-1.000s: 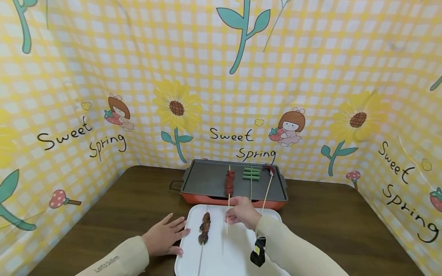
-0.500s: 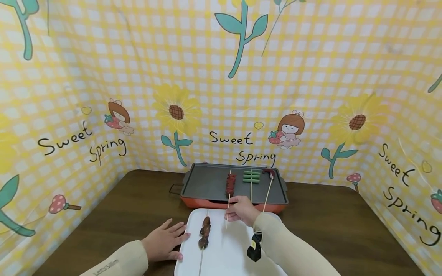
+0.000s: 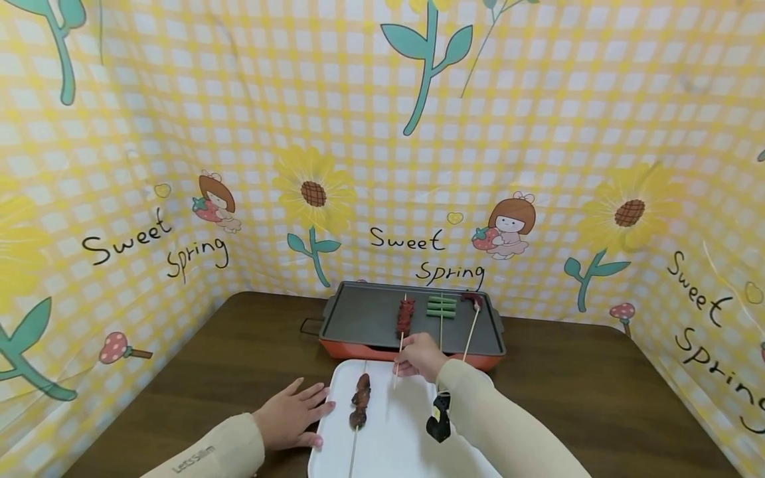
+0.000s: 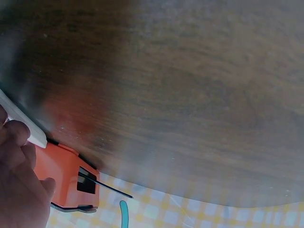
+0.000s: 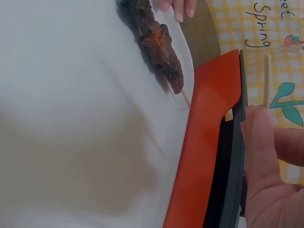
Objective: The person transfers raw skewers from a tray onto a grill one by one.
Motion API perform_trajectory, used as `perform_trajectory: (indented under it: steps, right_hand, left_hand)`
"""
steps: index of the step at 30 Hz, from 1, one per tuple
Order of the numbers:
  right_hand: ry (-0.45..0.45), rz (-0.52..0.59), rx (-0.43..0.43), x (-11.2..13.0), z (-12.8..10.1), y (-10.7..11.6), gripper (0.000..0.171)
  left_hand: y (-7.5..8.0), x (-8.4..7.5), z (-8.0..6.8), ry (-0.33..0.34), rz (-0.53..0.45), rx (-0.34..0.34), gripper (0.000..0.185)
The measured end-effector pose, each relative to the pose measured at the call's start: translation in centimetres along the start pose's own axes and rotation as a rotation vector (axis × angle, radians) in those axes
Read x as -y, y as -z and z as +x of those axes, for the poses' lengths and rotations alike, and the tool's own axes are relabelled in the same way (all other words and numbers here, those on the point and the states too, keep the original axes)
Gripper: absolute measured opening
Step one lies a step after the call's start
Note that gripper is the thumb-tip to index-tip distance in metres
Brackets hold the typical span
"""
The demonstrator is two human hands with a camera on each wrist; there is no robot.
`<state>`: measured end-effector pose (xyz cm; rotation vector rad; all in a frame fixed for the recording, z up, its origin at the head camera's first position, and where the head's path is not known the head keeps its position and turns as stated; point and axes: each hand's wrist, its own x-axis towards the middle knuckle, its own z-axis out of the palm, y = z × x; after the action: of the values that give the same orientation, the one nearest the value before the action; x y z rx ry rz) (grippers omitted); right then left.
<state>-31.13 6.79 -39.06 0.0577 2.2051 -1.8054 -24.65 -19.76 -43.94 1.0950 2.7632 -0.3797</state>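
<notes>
My right hand [image 3: 421,357] pinches the bare stick of a red meat skewer [image 3: 405,317] between thumb and fingers. Its meat end is over the griddle's [image 3: 358,322] dark plate; whether it touches the plate I cannot tell. In the right wrist view the pinched stick [image 5: 267,80] sticks out past the fingertips. My left hand [image 3: 293,415], fingers spread, touches the left edge of a white tray [image 3: 412,438]. A brown meat skewer [image 3: 361,400] lies along the tray's left side. In the left wrist view only part of the left hand [image 4: 21,175] shows.
On the griddle's right side lie a skewer of green pieces [image 3: 441,307] and one with a dark red curled piece [image 3: 472,300]. A wire handle [image 3: 309,326] juts from the griddle's left. Patterned cloth [image 3: 382,166] hangs around the brown wooden table [image 3: 239,352].
My right hand has moved slightly forward, toward the griddle, with the red meat skewer, and the stick's near end sits higher over the tray. The left hand keeps its place at the tray edge.
</notes>
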Motion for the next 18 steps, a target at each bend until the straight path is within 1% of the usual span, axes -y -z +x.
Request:
perform_trajectory:
  steps: [2,7,10,13,18]
  right_hand:
    - [-0.003,0.001,-0.003,0.0,-0.1,0.1,0.037]
    - [-0.016,0.021,0.004,-0.1,-0.9,0.2,0.042]
    - [-0.022,0.04,0.009,-0.3,-1.4,0.2,0.047]
    - [-0.011,0.052,0.016,-0.6,-1.8,0.1,0.053]
    - [0.014,0.032,0.062,-1.7,-2.9,-0.2,0.066]
  left_hand:
    - [0.0,-0.1,0.1,0.009,-0.001,0.01,0.069]
    - [0.1,-0.2,0.2,0.012,-0.007,0.018,0.068]
    - [0.0,-0.2,0.1,0.01,-0.014,0.017,0.069]
    - [0.0,-0.1,0.1,0.006,0.001,0.004,0.071]
    - [-0.1,0.0,0.2,0.001,0.004,-0.007,0.073]
